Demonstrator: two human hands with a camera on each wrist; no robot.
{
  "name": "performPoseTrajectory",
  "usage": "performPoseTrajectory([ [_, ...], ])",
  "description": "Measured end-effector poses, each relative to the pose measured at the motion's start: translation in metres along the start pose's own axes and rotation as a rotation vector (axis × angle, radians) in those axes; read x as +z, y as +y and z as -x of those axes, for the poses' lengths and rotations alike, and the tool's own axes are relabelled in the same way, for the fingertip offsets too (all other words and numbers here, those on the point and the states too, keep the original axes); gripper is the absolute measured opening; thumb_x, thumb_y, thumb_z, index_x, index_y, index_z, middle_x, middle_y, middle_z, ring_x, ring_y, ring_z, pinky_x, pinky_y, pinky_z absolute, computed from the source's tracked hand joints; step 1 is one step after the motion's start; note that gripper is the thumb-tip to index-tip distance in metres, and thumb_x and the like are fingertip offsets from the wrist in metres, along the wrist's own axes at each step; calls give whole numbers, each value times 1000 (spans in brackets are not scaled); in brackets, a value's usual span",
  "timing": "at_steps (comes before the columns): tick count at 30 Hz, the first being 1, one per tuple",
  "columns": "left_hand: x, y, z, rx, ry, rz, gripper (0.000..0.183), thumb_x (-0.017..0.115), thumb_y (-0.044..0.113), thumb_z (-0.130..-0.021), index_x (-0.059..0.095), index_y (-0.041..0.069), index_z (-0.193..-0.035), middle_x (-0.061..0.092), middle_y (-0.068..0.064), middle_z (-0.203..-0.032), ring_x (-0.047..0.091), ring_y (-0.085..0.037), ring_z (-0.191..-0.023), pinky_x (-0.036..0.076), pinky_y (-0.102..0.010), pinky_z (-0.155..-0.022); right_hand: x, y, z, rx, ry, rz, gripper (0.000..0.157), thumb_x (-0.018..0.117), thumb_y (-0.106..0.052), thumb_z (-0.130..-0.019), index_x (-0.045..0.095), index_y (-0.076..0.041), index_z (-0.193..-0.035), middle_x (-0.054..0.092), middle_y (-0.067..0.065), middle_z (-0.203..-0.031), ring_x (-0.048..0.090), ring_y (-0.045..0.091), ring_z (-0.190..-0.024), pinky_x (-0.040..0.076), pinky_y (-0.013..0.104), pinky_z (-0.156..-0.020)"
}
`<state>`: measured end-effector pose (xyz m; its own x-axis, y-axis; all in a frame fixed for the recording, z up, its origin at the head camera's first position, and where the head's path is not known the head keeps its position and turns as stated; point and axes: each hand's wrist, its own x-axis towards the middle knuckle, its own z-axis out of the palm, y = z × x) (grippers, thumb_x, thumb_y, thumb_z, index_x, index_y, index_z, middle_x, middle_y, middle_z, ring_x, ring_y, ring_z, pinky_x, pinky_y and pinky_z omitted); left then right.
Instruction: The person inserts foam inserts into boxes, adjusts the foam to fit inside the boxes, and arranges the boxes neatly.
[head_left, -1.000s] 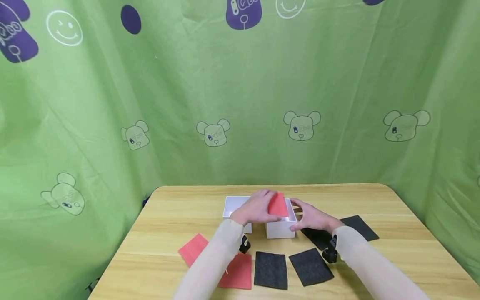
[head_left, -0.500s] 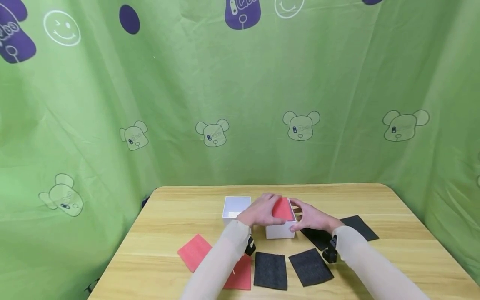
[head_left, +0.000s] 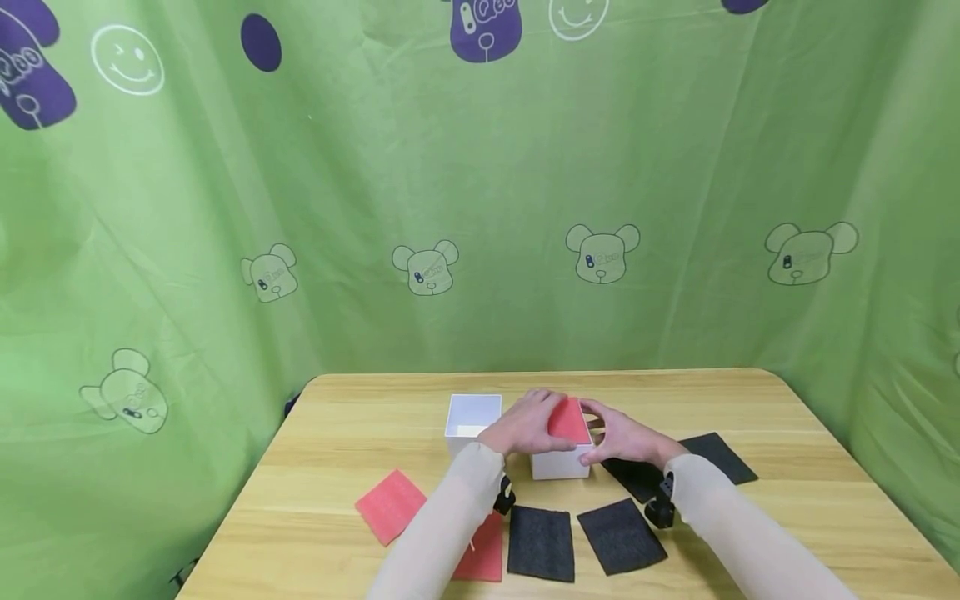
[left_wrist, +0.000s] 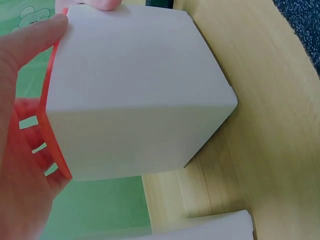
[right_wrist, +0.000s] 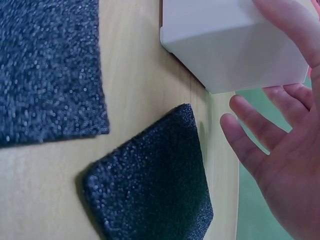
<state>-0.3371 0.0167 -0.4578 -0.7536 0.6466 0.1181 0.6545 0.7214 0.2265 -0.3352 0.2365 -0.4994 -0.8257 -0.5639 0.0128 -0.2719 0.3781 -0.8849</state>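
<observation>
A red felt square (head_left: 568, 421) lies flat across the top of a white box (head_left: 561, 466). My left hand (head_left: 521, 425) holds that square by its edges, thumb at the near corner and fingers toward the far side. In the left wrist view the red edge (left_wrist: 43, 114) runs along the box's rim, with the thumb tip right on it. My right hand (head_left: 628, 437) grips the box from the right, its thumb on the near corner and some fingers behind. Two fingers of it stand away from the box wall in the right wrist view.
A second white box (head_left: 474, 410), open at the top, stands to the left. Red squares (head_left: 390, 507) lie at the front left of the wooden table (head_left: 300, 517). Several black squares (head_left: 540, 543) are spread from the front middle to the right. A green curtain (head_left: 517, 333) hangs behind.
The red square has gone from tilted over the box to flat on its top. My left hand has moved right and down with it. My right hand has stayed on the box.
</observation>
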Motion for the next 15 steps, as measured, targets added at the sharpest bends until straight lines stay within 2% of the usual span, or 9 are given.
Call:
performPoseTrajectory([
  [10,4,-1,1,17,4,-18,75,62,58,-82,42,17,-142,45,-1,-139,41,-16,-123,39,-27,-96,0,2,1,21,1,-12,106,83,-15,-72,11,2,-148,19,26,-149,36,47,-125,50,38,-89],
  [15,3,-1,1,26,-5,-42,71,61,58,-83,44,21,-142,44,0,-139,40,-17,-123,40,-27,-95,1,2,1,11,-1,-26,104,83,-15,-72,15,0,-148,21,25,-149,37,47,-125,50,40,-88],
])
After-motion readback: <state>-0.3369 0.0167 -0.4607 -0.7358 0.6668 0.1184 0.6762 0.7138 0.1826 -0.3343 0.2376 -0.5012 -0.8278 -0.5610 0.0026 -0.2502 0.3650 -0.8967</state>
